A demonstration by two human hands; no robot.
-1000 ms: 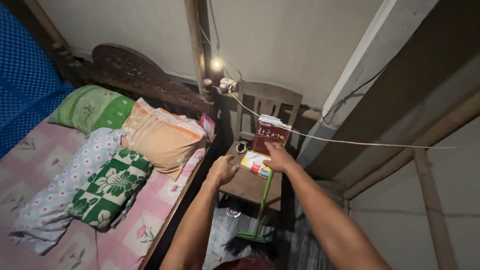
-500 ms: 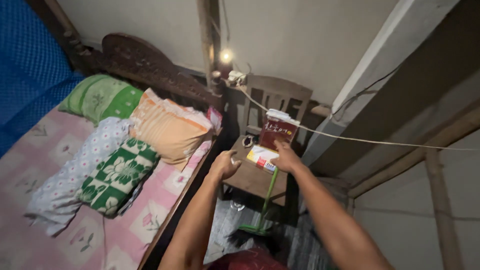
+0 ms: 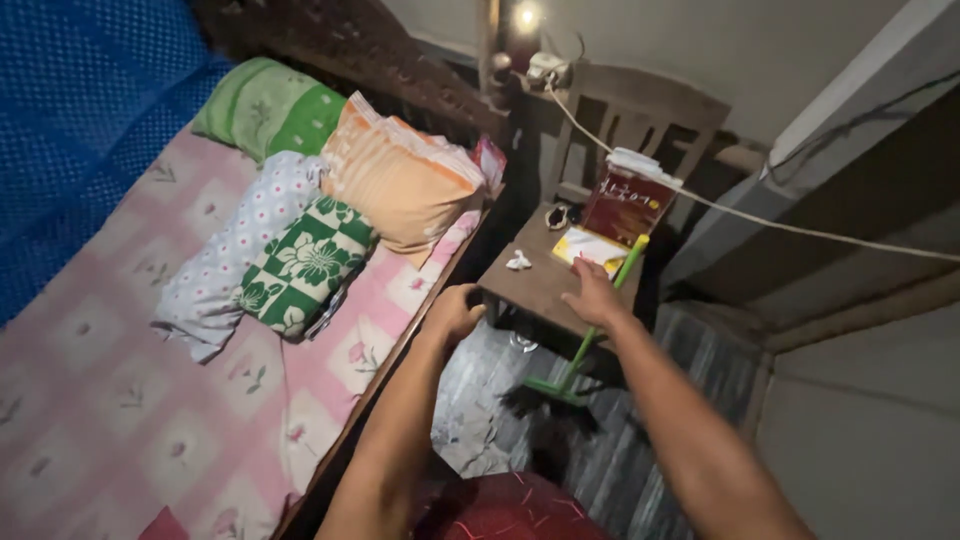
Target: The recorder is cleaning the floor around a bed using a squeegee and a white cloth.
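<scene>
My right hand [image 3: 592, 295] lies flat, fingers apart, over the front edge of a wooden chair seat [image 3: 535, 290], right by a green broom handle [image 3: 585, 342] leaning on the chair. My left hand [image 3: 452, 315] is curled into a fist between the bed's edge and the chair's near corner; nothing shows in it. On the seat lie a yellow-and-white box [image 3: 588, 247], a small white crumpled scrap [image 3: 518, 262] and a dark ring-like object [image 3: 557, 215]. A dark red book [image 3: 625, 205] leans upright against the chair back.
The bed [image 3: 120, 400] with a pink floral sheet fills the left, with green [image 3: 265, 105], orange striped [image 3: 395, 185] and green floral [image 3: 300, 265] pillows. Blue netting [image 3: 80, 120] hangs at far left. A lit bulb [image 3: 525, 15] and a taut cord [image 3: 800, 228] lie beyond the chair.
My right hand has pulled back from the box and book to the seat's front edge. The left hand dropped toward the bed's edge. The white scrap now shows on the seat. The view tilted down.
</scene>
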